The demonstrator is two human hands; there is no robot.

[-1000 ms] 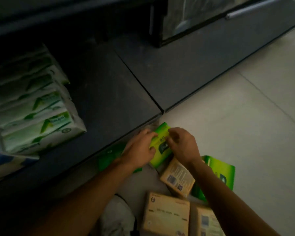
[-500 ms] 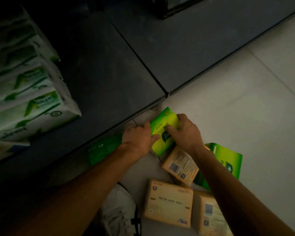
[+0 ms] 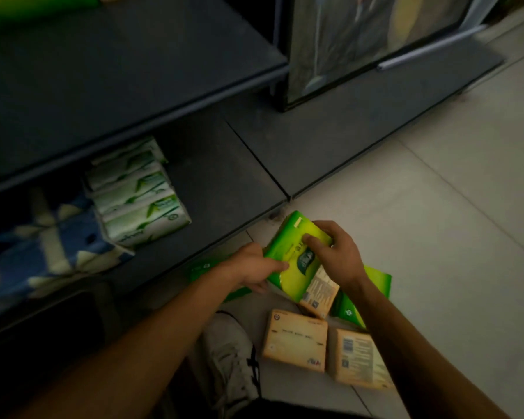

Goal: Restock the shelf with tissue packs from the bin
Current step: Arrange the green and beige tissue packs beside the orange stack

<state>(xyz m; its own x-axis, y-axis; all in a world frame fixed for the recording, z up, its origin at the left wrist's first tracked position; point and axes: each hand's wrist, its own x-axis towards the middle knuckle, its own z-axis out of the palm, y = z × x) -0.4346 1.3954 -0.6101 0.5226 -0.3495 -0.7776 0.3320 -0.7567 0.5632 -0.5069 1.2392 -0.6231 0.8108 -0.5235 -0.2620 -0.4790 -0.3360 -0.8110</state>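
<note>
Three tan packs (image 3: 295, 340) and two more green packs (image 3: 375, 282) are scattered on the tiled floor (image 3: 436, 237). One green tissue pack (image 3: 294, 252) is gripped between left hand (image 3: 251, 267) and right hand (image 3: 336, 255), off the floor by the dark shelf (image 3: 224, 176) front edge. White-green packs (image 3: 139, 195) are stacked on it.

Both hands (image 3: 297, 258) grip a green tissue pack (image 3: 294, 252) (floor-level, tilted).

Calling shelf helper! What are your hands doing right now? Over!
Left hand and right hand both gripping bright green plastic tissue pack. Dark bottom shelf bare beside white-green packs. Tan packs on floor, nothing blocking.
</note>
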